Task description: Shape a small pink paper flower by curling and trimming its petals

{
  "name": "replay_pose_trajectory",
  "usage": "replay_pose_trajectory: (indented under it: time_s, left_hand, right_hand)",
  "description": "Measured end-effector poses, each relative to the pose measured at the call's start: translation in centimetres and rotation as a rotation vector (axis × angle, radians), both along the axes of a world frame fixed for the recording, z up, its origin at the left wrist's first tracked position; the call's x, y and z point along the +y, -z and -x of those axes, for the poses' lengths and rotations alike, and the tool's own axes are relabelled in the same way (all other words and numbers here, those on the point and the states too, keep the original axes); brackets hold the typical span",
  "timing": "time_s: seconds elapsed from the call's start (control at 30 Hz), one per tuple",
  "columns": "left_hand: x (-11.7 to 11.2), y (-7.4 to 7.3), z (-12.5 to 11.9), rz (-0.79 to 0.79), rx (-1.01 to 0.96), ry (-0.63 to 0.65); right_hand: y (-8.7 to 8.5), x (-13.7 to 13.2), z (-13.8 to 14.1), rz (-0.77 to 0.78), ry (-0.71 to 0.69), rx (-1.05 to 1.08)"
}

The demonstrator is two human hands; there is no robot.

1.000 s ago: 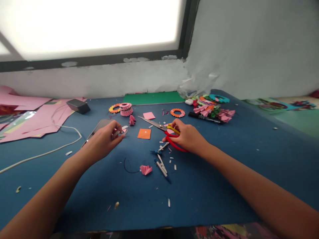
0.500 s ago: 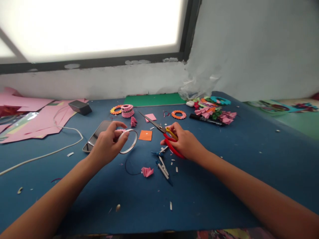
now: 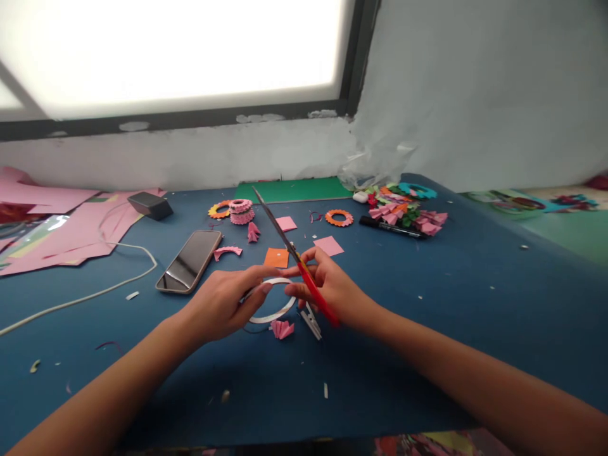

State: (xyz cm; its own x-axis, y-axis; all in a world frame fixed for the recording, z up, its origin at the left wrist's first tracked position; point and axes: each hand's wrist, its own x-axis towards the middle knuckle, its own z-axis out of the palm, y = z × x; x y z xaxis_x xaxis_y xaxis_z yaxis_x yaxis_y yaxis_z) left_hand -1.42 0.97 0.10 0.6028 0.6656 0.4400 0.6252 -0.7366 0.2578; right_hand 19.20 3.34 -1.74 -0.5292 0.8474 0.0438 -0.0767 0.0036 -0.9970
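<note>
My left hand is closed on a thin white tape ring, holding it just above the blue table. My right hand grips red-handled scissors and also touches the ring's right side with its fingertips. The scissor blades are together and point up and away to the left. A folded pink paper piece lies right under the ring, beside a blue compass.
A phone lies left of my hands, with a white cable and pink sheets further left. Orange and pink paper squares, paper rings, a black marker and a pile of coloured scraps sit beyond.
My left hand lifted the tape ring off the phone and carried it right, toward me. My right hand picked the scissors up off the table and met the ring.
</note>
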Motion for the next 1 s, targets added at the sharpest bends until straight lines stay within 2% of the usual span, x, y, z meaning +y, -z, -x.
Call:
replay_pose_trajectory:
  time_s: [0.07, 0.13, 0.33, 0.47, 0.63, 0.73, 0.83, 0.93, 1.0]
  left_hand:
    - [-0.1, 0.1, -0.2, 0.037, -0.045, -0.019]
    - [-0.2, 0.3, -0.4, 0.09, -0.116, -0.061]
    - [-0.1, 0.6, -0.8, 0.198, -0.459, -0.177]
    - [0.2, 0.2, -0.7, 0.271, -0.672, -0.164]
    - [0.4, -0.2, -0.3, 0.396, -0.546, -0.12]
    - [0.4, -0.1, -0.4, 0.409, -0.519, -0.118]
    - [0.2, -0.2, -0.6, 0.412, -0.506, -0.1]
    - [-0.2, -0.7, -0.6, 0.359, -0.462, -0.068]
    - [-0.4, -1.1, -0.4, 0.259, -0.423, -0.059]
  right_hand:
    - [-0.4, -0.4, 0.2, 0.093, -0.073, 0.062]
    - [-0.5, -0.6, 0.1, 0.112, -0.095, 0.085]
    - [-0.2, -0.5, -0.1, 0.103, -0.063, 0.08]
    - [0.1, -0.3, -0.3, 0.069, -0.027, 0.063]
    - [0.9, 0.1, -0.6, 0.036, -0.086, 0.127]
    - [0.9, 0.2, -0.7, 0.062, -0.153, 0.135]
    - [0.7, 0.1, -0.8, 0.022, -0.252, 0.109]
    - [0.6, 0.1, -1.0, -0.02, -0.341, 0.091]
    - [0.6, 0.3, -1.3, -0.042, -0.34, 0.071]
